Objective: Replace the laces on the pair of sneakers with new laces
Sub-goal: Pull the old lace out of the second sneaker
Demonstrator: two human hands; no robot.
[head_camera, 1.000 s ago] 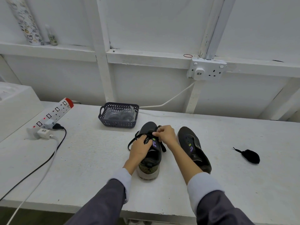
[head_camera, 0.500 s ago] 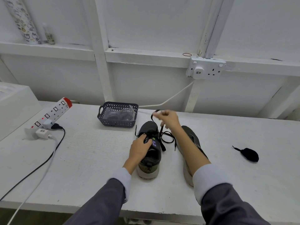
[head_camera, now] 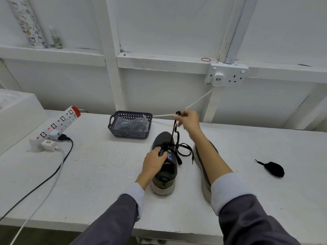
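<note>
Two dark sneakers stand on the white table. My left hand point(head_camera: 155, 160) grips the left sneaker point(head_camera: 165, 167) at its tongue, fingers curled over the eyelets. My right hand point(head_camera: 187, 119) is raised beyond the toe and pinches the black lace point(head_camera: 174, 131), which runs taut down to the eyelets. The lace's loose part loops on the table between the shoes point(head_camera: 184, 150). The right sneaker point(head_camera: 203, 167) is mostly hidden behind my right forearm. A bunched black lace point(head_camera: 273, 168) lies at the far right.
A dark perforated basket point(head_camera: 131, 133) with plastic-wrapped laces sits just behind the shoes. A power strip point(head_camera: 56, 124) with plugs and trailing cables point(head_camera: 58, 167) lies at the left, next to a white box point(head_camera: 16, 114). A wall socket point(head_camera: 227, 76) is behind.
My right hand left the eyelets and rose up and away from me, drawing the lace out of the left sneaker. My left hand stayed on the shoe.
</note>
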